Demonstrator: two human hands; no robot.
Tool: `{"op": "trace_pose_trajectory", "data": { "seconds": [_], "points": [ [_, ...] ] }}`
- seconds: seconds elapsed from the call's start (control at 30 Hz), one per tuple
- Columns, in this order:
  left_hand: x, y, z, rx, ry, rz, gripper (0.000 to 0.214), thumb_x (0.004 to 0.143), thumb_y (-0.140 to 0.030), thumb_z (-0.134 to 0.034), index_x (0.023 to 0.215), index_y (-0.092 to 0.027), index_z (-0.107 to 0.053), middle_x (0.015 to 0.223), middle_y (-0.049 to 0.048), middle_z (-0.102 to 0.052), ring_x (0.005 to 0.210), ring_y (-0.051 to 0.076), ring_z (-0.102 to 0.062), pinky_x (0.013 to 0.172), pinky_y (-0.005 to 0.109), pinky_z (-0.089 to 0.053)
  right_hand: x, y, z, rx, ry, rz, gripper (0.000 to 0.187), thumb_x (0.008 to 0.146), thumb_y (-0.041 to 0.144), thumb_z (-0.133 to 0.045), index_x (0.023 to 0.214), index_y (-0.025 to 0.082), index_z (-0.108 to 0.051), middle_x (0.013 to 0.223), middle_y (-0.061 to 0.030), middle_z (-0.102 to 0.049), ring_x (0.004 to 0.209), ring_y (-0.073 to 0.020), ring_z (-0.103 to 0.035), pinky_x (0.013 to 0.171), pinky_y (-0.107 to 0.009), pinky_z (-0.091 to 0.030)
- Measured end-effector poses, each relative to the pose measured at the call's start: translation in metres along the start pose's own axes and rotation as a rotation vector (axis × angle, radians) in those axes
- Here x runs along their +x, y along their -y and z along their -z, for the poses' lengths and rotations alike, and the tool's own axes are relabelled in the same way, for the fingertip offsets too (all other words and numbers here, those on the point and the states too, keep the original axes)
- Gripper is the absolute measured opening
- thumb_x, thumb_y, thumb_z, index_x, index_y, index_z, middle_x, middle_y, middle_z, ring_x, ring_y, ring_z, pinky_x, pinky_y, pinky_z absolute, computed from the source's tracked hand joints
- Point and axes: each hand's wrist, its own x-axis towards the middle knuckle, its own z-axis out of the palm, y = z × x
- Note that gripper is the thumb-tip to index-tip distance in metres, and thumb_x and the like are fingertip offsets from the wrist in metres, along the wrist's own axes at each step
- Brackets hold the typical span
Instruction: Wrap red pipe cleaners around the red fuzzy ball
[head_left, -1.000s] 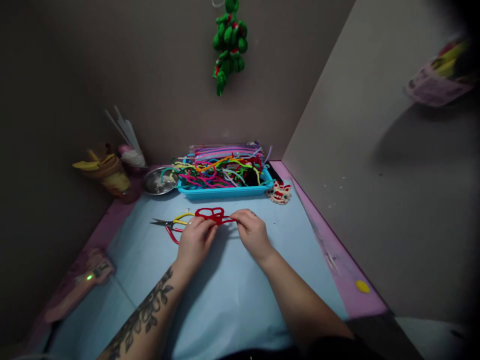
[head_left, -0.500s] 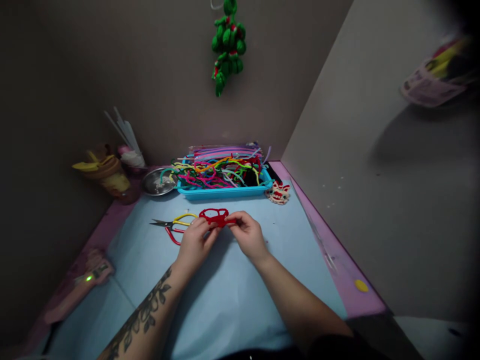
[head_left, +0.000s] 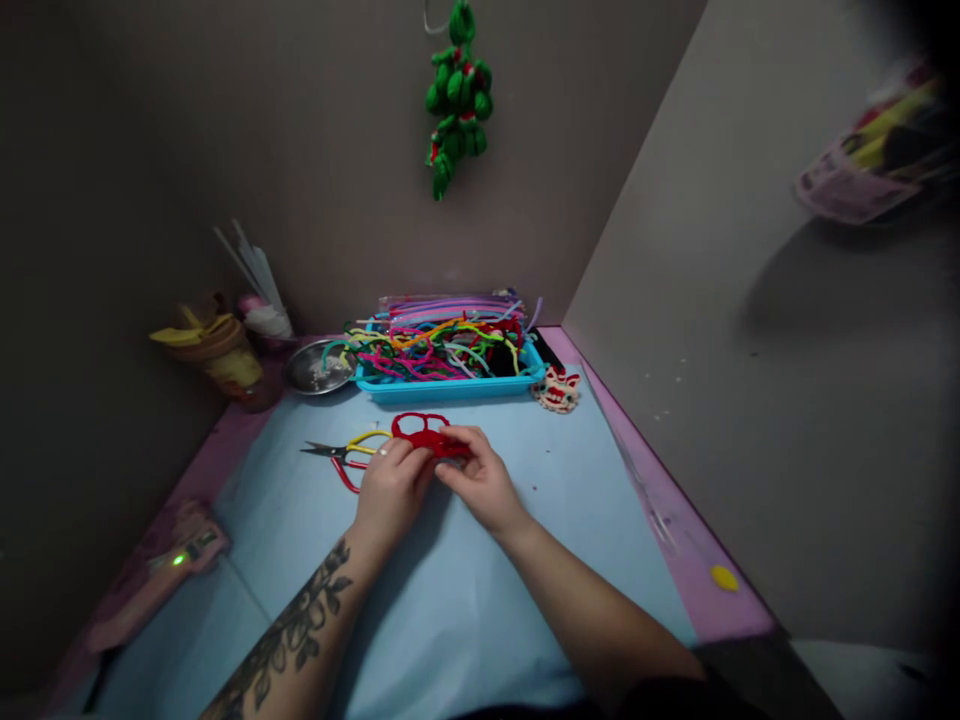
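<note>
Between my two hands is a red pipe-cleaner shape [head_left: 424, 438], with looped openings along its far side and a denser band nearer me. My left hand [head_left: 391, 485] pinches its left, near part, and a ring shows on one finger. From the right, my right hand [head_left: 480, 478] grips the other end with thumb and fingers. The fingertips partly cover the lower edge of the shape. Just left of my left hand lies a pair of scissors [head_left: 339, 452] with one yellow and one red handle, blades pointing left; the hand hides part of the handles.
Behind my hands stands a blue tray [head_left: 450, 388] heaped with coloured pipe cleaners. A metal bowl [head_left: 300, 372] and a lion-like face piece [head_left: 559, 390] flank it. A pink glue gun [head_left: 169, 580] with a green light lies at left; a yellow disc [head_left: 724, 578] at right.
My right hand has turned and shifted slightly left, its thumb now lower under the red shape. The shape has moved a little left and its looped part shows differently.
</note>
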Motion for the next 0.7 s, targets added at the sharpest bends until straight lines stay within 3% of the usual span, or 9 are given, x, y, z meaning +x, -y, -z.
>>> {"op": "trace_pose_trajectory", "data": {
  "seconds": [0.17,0.27,0.43,0.57,0.7],
  "points": [
    [0.000,-0.005,0.000,0.171,0.043,-0.051,0.016,0.088,-0.019,-0.052,0.080,-0.016,-0.066,0.075,0.0082,-0.062,0.077,0.023,-0.055,0.071,0.036,-0.045,0.000,-0.001,-0.004,-0.097,-0.069,-0.040,0.010,0.075,0.028,-0.069,0.085,0.026,-0.071,0.095,-0.0031,-0.052,0.094,-0.0173,-0.057,0.090,-0.033,-0.050],
    [-0.001,-0.005,-0.001,0.171,0.050,-0.031,0.017,0.089,-0.021,-0.052,0.081,-0.016,-0.067,0.074,0.0079,-0.062,0.076,0.023,-0.056,0.070,0.036,-0.045,0.001,-0.006,-0.005,-0.070,-0.138,-0.090,0.008,0.076,0.029,-0.068,0.080,0.026,-0.073,0.096,-0.0038,-0.054,0.095,-0.0181,-0.058,0.088,-0.033,-0.050],
    [0.001,0.001,-0.003,-0.069,0.083,0.109,0.015,0.089,-0.023,-0.054,0.090,-0.017,-0.068,0.081,0.0073,-0.065,0.078,0.020,-0.058,0.072,0.033,-0.047,0.004,-0.008,0.003,-0.022,-0.242,-0.127,0.014,0.074,0.031,-0.070,0.086,0.027,-0.076,0.108,-0.0048,-0.055,0.102,-0.0193,-0.057,0.087,-0.033,-0.049],
    [0.003,0.001,-0.002,-0.295,0.181,0.222,0.013,0.086,-0.024,-0.058,0.085,-0.018,-0.069,0.081,0.0060,-0.067,0.078,0.019,-0.061,0.071,0.031,-0.047,0.012,-0.001,0.015,0.109,-0.242,-0.151,0.013,0.070,0.029,-0.072,0.082,0.025,-0.076,0.085,-0.0028,-0.066,0.083,-0.0171,-0.060,0.079,-0.033,-0.049],
    [0.007,-0.002,0.001,-0.480,0.271,0.309,0.014,0.083,-0.026,-0.060,0.080,-0.018,-0.070,0.077,0.0042,-0.069,0.072,0.017,-0.062,0.067,0.029,-0.047,0.022,0.005,0.028,0.289,-0.341,-0.253,0.020,0.058,0.032,-0.079,0.075,0.022,-0.074,0.071,-0.0011,-0.068,0.069,-0.0151,-0.058,0.074,-0.034,-0.049]
  ]
}}
